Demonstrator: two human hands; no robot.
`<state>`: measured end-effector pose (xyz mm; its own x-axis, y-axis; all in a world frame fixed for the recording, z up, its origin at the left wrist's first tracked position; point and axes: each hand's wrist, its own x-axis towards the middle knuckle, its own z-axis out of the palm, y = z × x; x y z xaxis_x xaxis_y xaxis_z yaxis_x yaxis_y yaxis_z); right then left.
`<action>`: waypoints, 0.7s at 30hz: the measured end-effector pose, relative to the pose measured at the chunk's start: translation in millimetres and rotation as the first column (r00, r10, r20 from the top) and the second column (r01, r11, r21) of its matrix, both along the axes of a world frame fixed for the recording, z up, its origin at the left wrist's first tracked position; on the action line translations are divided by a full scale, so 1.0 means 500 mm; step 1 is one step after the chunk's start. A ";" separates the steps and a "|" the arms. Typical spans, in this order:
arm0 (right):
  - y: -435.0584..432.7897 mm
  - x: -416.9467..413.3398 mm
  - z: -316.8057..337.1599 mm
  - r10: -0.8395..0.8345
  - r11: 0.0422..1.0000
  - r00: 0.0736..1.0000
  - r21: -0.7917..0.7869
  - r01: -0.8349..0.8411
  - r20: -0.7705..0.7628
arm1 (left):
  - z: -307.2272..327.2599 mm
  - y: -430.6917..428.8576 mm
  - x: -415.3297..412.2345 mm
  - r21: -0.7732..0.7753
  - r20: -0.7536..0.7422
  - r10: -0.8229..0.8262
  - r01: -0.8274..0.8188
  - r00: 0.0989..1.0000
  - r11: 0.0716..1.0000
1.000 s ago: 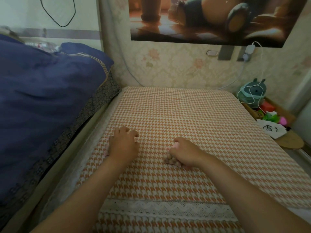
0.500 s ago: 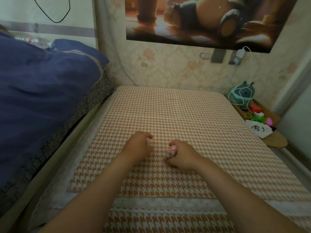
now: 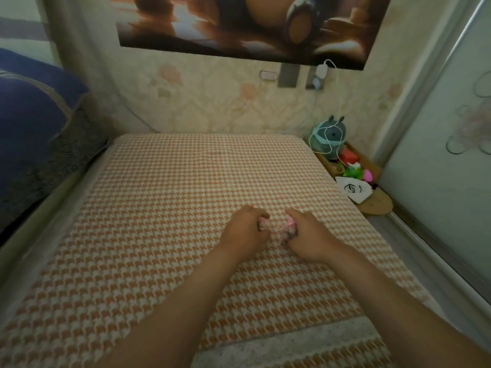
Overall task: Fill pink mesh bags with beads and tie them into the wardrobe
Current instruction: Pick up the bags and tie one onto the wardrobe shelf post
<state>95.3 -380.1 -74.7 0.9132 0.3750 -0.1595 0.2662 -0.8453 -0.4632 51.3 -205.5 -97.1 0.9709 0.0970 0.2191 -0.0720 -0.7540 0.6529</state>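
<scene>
On the houndstooth mat (image 3: pixel 159 208), right of centre: two hands, knuckles up, close together.
Left hand (image 3: pixel 244 229): fingers are curled round one small pink piece (image 3: pixel 263 223).
Right hand (image 3: pixel 310 237): one pink mesh bag (image 3: pixel 289 231) is gripped in curled fingers — contents cannot be told.
Tray (image 3: pixel 372 167), far right: one teal toy (image 3: pixel 329 134) and oddments are held.
Edges: blue bedding (image 3: pixel 29 123) bounds the left, a sliding door (image 3: pixel 438 155) the right — mat extends far and left of the hands.

I'm looking at a home bedroom. Mattress (image 3: pixel 186 208) in an orange houndstooth cover, blue duvet (image 3: pixel 26 115) bunched on the left, floral wallpaper (image 3: pixel 212 102), cartoon poster (image 3: pixel 239 22) above, charger (image 3: pixel 321 71) plugged into the wall, plush toy (image 3: pixel 329 134) in the corner.
</scene>
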 end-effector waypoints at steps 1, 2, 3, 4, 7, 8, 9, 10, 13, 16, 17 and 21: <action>-0.006 0.016 -0.003 0.006 1.000 1.000 -0.012 -0.006 0.001 | -0.003 -0.011 0.025 0.013 -0.001 -0.008 0.008 1.000 1.000; -0.011 0.036 -0.011 0.014 1.000 1.000 -0.015 -0.014 -0.001 | -0.008 -0.019 0.050 0.032 0.002 -0.008 0.008 1.000 0.999; -0.015 0.053 -0.017 0.016 1.000 1.000 -0.015 -0.016 -0.020 | -0.016 -0.023 0.071 0.055 -0.003 -0.006 0.006 1.000 0.998; -0.017 0.069 -0.025 0.019 1.000 0.999 0.003 -0.019 -0.050 | -0.023 -0.024 0.089 0.078 -0.011 -0.007 0.007 1.000 0.997; -0.013 0.112 -0.033 0.041 0.992 0.988 0.124 -0.022 -0.147 | -0.045 -0.012 0.133 0.122 -0.075 -0.040 0.049 0.996 0.991; -0.011 0.125 -0.030 0.045 0.987 0.982 0.161 -0.015 -0.186 | -0.049 -0.007 0.145 0.107 -0.097 -0.048 0.058 0.994 0.993; -0.009 0.134 -0.022 0.045 0.986 0.974 0.169 -0.007 -0.221 | -0.049 -0.002 0.153 0.078 -0.113 -0.051 0.060 0.992 0.995; -0.010 0.140 -0.013 0.044 0.986 0.969 0.169 -0.002 -0.244 | -0.047 0.002 0.158 0.049 -0.132 -0.051 0.058 0.990 0.997; -0.024 0.146 0.012 0.013 0.993 0.962 0.113 0.019 -0.273 | -0.032 0.017 0.159 0.096 -0.189 -0.022 0.041 0.982 0.995; -0.027 0.134 0.010 -0.001 1.000 0.975 0.019 0.005 -0.222 | -0.023 0.028 0.146 0.172 -0.269 0.015 0.033 0.963 0.984; -0.023 0.127 0.003 -0.001 1.000 0.982 0.018 0.004 -0.191 | -0.019 0.025 0.139 0.160 -0.316 0.002 0.051 0.949 0.986; -0.004 0.111 -0.016 -0.071 0.993 0.991 0.090 0.082 -0.113 | 0.005 -0.003 0.124 0.079 -0.366 -0.022 0.055 0.930 0.995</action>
